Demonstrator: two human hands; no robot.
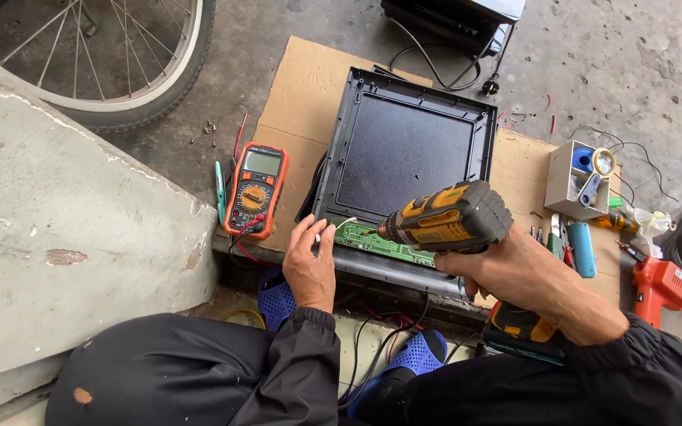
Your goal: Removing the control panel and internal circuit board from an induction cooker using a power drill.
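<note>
The right hand (507, 272) grips a yellow-and-black cordless drill (444, 219), its bit tip too small to discern, over the green circuit board (384, 246), partly hidden, inside the black square plastic casing (404, 150). The left hand (309, 264) rests half-curled on the casing's edge, fingertips obscured.

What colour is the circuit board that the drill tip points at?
Green, with small pale markings. The circuit board shows best in the head view, just below the yellow and black drill.
</note>
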